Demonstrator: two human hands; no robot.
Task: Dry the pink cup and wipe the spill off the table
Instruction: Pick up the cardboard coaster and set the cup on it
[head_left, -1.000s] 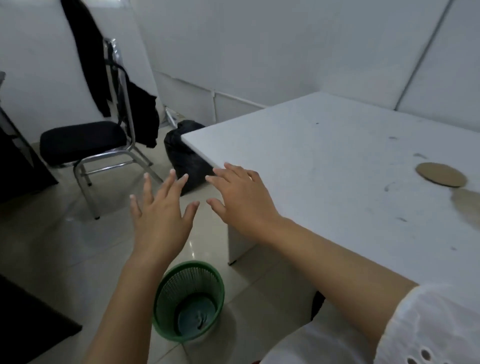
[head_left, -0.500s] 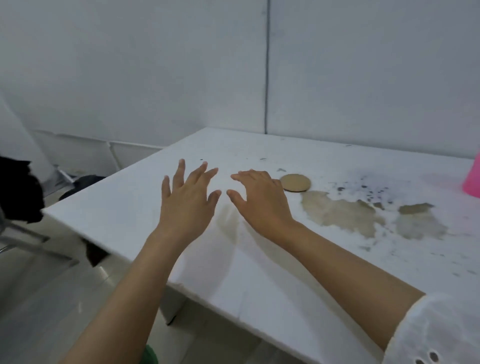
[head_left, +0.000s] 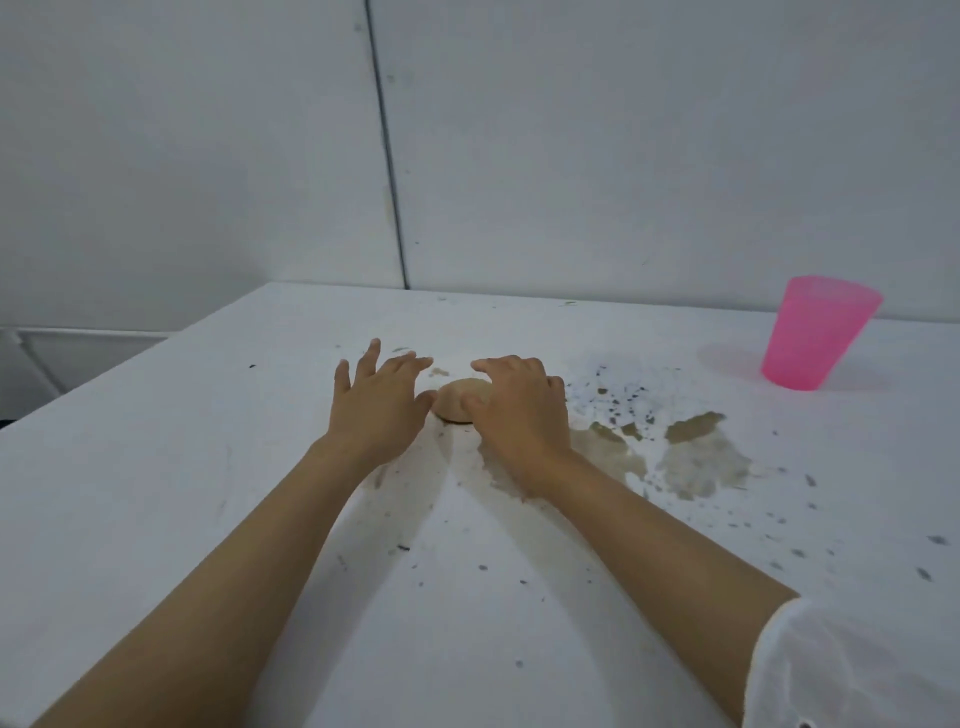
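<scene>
A translucent pink cup (head_left: 815, 338) stands upright at the far right of the white table (head_left: 156, 467). A brown spill (head_left: 696, 457) lies in patches with dark specks around it, right of centre. A round tan disc (head_left: 457, 400) lies flat on the table between my hands. My left hand (head_left: 376, 405) hovers just left of the disc, fingers spread and empty. My right hand (head_left: 519, 410) is over the disc's right part, fingers curved, and hides some of the disc and of the spill. No cloth is in view.
White wall panels (head_left: 571, 145) rise right behind the table's far edge. The table's left edge runs diagonally at the left, with floor beyond it. Dark specks are scattered over the table's right half.
The view has swung right from the floor, chair and basket onto the table, bringing the pink cup fully into sight. Both hands have moved forward to the disc.
</scene>
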